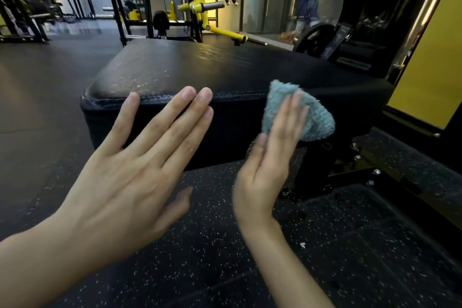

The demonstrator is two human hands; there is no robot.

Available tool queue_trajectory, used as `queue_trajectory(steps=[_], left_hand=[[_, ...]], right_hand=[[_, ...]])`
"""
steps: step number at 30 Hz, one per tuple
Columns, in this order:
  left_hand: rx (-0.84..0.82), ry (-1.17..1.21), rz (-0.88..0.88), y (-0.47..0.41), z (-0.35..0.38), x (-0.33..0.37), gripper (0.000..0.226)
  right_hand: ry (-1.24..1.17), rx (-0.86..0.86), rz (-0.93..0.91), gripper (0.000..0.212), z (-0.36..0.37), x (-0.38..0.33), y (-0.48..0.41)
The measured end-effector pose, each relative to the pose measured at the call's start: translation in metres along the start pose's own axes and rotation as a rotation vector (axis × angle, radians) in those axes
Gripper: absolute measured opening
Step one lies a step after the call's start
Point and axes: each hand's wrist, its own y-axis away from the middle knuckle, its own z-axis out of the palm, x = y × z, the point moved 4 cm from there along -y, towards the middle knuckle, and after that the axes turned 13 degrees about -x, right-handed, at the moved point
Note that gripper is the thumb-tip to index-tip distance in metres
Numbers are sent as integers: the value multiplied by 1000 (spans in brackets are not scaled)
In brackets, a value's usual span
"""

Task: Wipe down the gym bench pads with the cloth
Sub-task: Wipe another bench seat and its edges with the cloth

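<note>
Centre right of the frame, the right hand presses the teal cloth flat against the side of the bench pad, grip apart. The left hand hovers, grip apart too. Firm overlapping strokes should suit, then the scuffed top.

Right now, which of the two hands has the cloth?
The right hand: its straight fingers press the blue cloth against the side of the bench pad. The left hand is bare, fingers spread.

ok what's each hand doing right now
Left hand: open, fingers straight, holding nothing.
Right hand: open, straight fingers pressing the blue cloth against the bench pad side.
</note>
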Motion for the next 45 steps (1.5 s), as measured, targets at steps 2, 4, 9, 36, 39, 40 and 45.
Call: queue_trajectory(steps=[2,4,9,36,39,40,45], left_hand=[[-1,0,6,-3,0,3,85],[-2,-5,12,-7,1,6,85],[-10,-9,27,-15,1,14,84],[-6,-56,115,-66,-1,51,87],[1,-54,123,-73,0,57,87],[3,-51,123,-75,0,59,86],[-12,-45,138,-85,2,67,87]], right_hand=[[5,-96,-93,50,9,-9,9],[54,-174,-170,50,12,-10,13],[239,-276,-349,46,-10,18,0],[80,-71,-48,50,-48,60,-18],[99,-189,-161,54,-41,57,-7],[124,-206,-187,54,-42,60,-6],[230,-203,-228,48,-56,80,-17]])
